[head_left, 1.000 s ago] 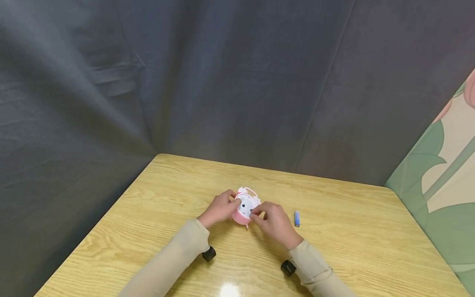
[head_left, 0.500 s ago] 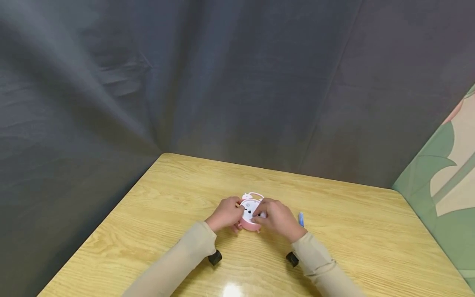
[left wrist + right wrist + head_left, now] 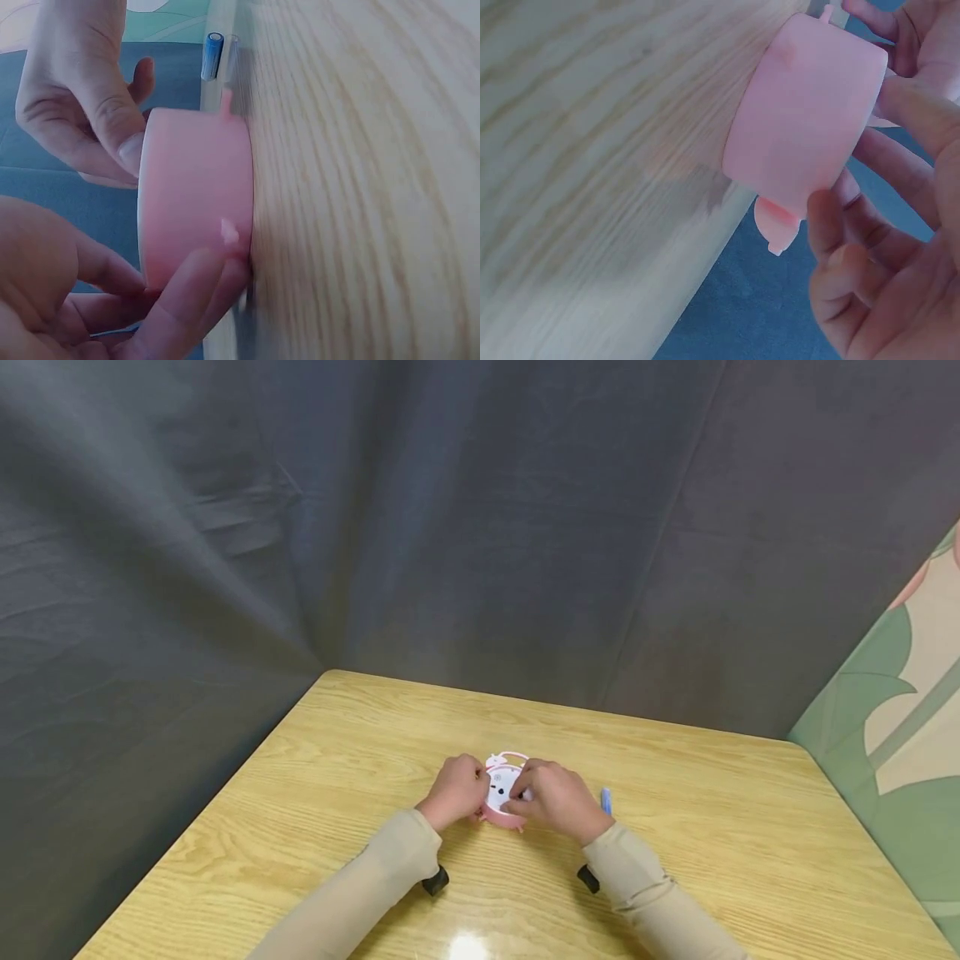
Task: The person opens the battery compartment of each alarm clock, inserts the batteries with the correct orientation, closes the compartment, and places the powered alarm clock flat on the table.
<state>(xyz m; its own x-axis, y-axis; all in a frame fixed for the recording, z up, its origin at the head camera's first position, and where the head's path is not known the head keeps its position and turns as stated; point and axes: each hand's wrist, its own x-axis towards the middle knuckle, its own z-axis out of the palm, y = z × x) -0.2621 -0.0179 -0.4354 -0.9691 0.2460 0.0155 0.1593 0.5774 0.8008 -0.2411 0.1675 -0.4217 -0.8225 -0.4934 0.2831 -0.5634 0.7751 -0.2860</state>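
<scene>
While the pink alarm clock [image 3: 502,817] lies on the wooden table [image 3: 360,727] with its white side up, the left hand [image 3: 456,793] grips its edge between thumb and bent fingers. Across from it, the right hand [image 3: 558,797] has its fingers curled over the white side, touching the clock; whether they pinch a small part, I cannot tell. Just beyond the right wrist lies 1 blue battery [image 3: 606,800]. 2 black devices [image 3: 435,882] sit below the beige sleeves [image 3: 378,868], and a dark curtain [image 3: 480,527] hangs behind.
</scene>
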